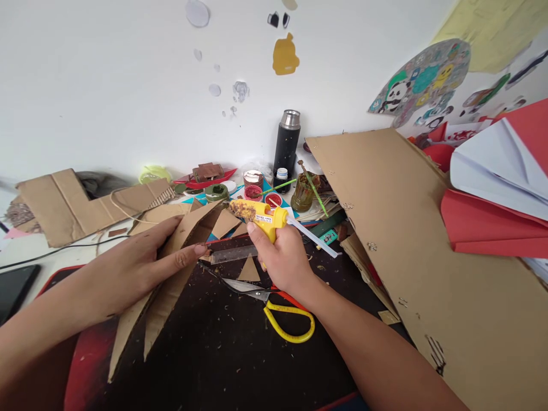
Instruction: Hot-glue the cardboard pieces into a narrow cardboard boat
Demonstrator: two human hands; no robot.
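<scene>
My right hand (282, 257) is closed round a yellow hot glue gun (262, 216), its nozzle pointing left at the top of a folded cardboard piece (188, 234). A clear glue stick (314, 237) juts from the gun's back to the right. My left hand (141, 262) grips that long pointed cardboard piece, thumb on its front face, fingers wrapped behind. Its narrow tips reach down to the dark mat (214, 342). Yellow-handled scissors (278, 314) lie on the mat just below my right hand.
A large cardboard sheet (428, 240) leans at the right, red and white paper (496, 188) behind it. A black flask (286, 142), paint jars (253, 185) and a jar of brushes (303, 194) stand by the wall. More cardboard (64, 205) and a dark phone (15, 285) lie left.
</scene>
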